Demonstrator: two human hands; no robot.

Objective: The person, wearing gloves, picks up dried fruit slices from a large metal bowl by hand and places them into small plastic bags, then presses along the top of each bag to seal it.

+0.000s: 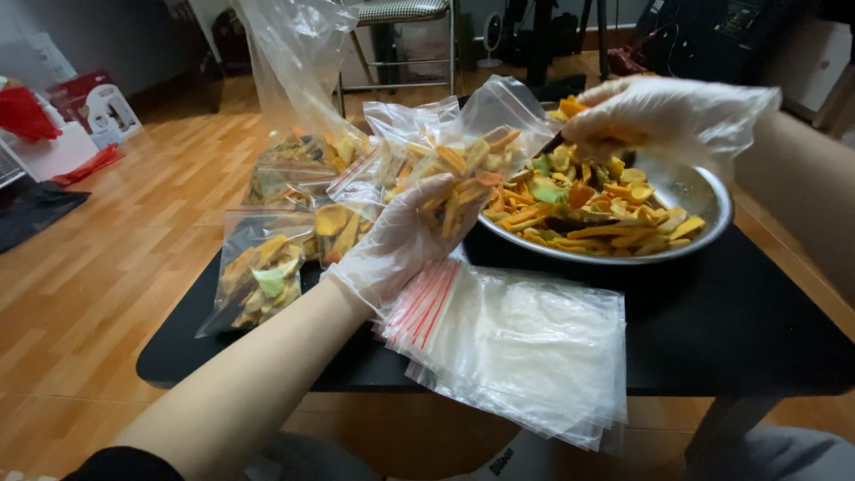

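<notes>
Holding a part-filled zip bag (463, 174) of dried fruit chips, my left hand (401, 240) fingers clamp it; at two o'clock, my right hand (663, 111) pinches chips above the metal bowl (704, 191) of mixed chips.

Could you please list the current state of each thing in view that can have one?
Zip bag: open, partly filled, held in left hand.
Right hand: gloved, pinching chips over metal bowl.
Metal bowl: upright, holding chips.
Filled bags: lying on black table.
Empty zip bags: stacked flat.
</notes>
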